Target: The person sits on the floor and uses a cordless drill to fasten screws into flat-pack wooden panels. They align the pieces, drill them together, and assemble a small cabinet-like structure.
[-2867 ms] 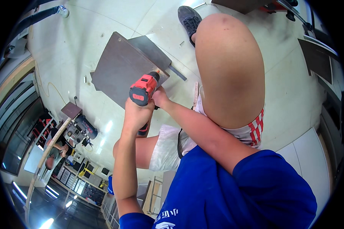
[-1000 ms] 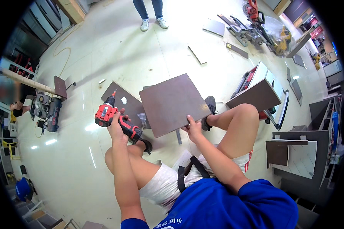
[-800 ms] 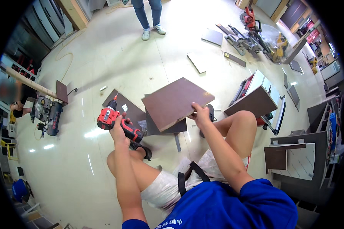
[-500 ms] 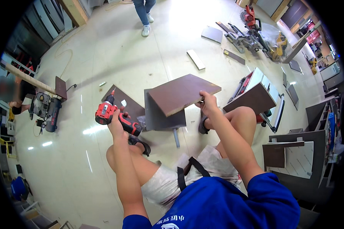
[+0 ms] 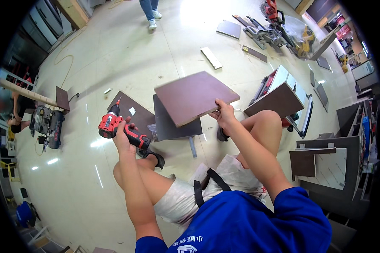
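Note:
My left hand [image 5: 123, 134] is closed round a red and black cordless drill [image 5: 112, 122], whose bit points up and away from me. With my right hand [image 5: 223, 113] I pinch the near right edge of a brown board [image 5: 197, 96], holding it tilted above the floor. Beneath it a dark grey board [image 5: 166, 130] shows, partly hidden. A second brown board [image 5: 133, 110] lies on the floor behind the drill, with a small white piece [image 5: 132, 111] on it. A small clear plastic bag [image 5: 153, 131] is beside the grey board.
At right stands a table saw [image 5: 278, 99] with a brown panel against it. Farther off are a mitre saw [image 5: 266, 31], a level [image 5: 254, 53] and a white strip [image 5: 211, 58]. An air compressor [image 5: 48, 122] sits at left near another person [image 5: 19, 107]. Someone's legs [image 5: 151, 12] show ahead.
The brown board in my right hand has tilted, turning its top face more toward me. The drill stays in my left hand. The whole view has shifted slightly.

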Tool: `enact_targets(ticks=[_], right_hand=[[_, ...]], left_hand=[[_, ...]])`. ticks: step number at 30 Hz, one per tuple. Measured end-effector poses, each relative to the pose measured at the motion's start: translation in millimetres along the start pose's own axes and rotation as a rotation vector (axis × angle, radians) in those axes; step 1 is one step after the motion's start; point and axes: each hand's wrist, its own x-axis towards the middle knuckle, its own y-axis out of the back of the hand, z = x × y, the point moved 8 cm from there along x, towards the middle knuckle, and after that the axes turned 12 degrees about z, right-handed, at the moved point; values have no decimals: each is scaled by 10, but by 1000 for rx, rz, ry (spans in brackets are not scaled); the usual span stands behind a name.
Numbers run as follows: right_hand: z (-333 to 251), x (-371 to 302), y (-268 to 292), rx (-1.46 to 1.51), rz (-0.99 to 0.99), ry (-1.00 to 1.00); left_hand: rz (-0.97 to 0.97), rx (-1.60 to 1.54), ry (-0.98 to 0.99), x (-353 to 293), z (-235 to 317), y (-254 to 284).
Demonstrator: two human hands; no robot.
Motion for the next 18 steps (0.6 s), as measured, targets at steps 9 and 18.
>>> enact_targets(ticks=[9,18], right_hand=[[384,-10,132,-76,-32,-56],[921,-9,195,-140,-60,-220]], left_hand=[[-38,39,37,-29,57,16],[250,434,-639,828,1335,1533]])
